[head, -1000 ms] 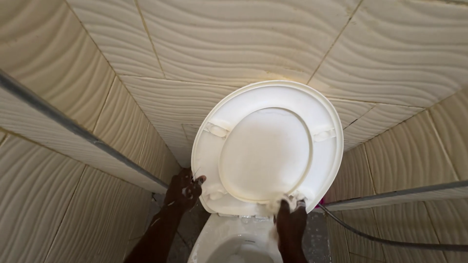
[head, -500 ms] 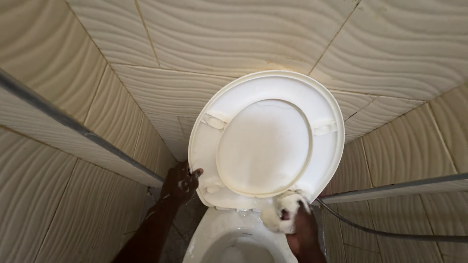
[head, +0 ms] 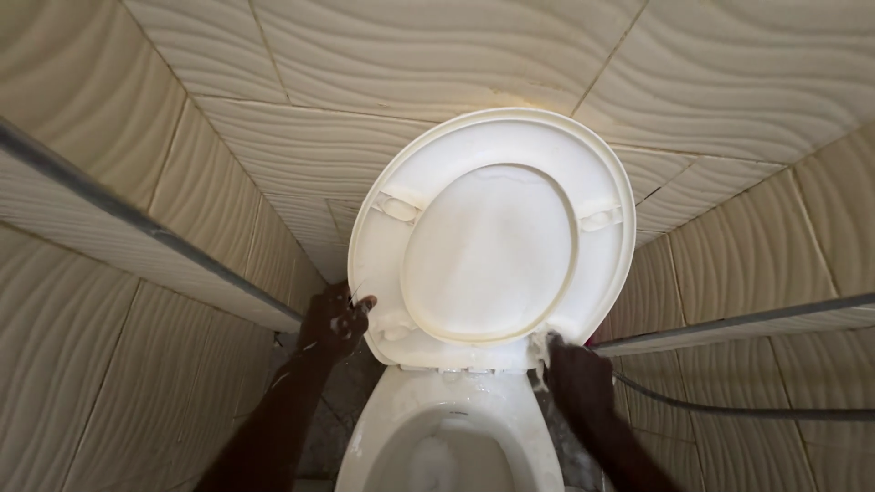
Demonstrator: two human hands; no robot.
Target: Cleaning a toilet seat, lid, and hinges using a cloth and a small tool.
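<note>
At left rim: left hand [head: 335, 319] grips edge of raised toilet seat [head: 492, 237]
Right hand [head: 576, 375]: presses white cloth [head: 540, 346] against seat's lower right; closure indeterminate
Below: toilet bowl [head: 392, 428], wet

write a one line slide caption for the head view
Left hand steadies the raised white toilet seat while the right hand presses near its lower edge, above the bowl.

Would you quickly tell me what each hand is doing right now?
Left hand: gripping the raised toilet seat at its left edge.
Right hand: at the seat's lower right edge; grip cannot be told.
</note>
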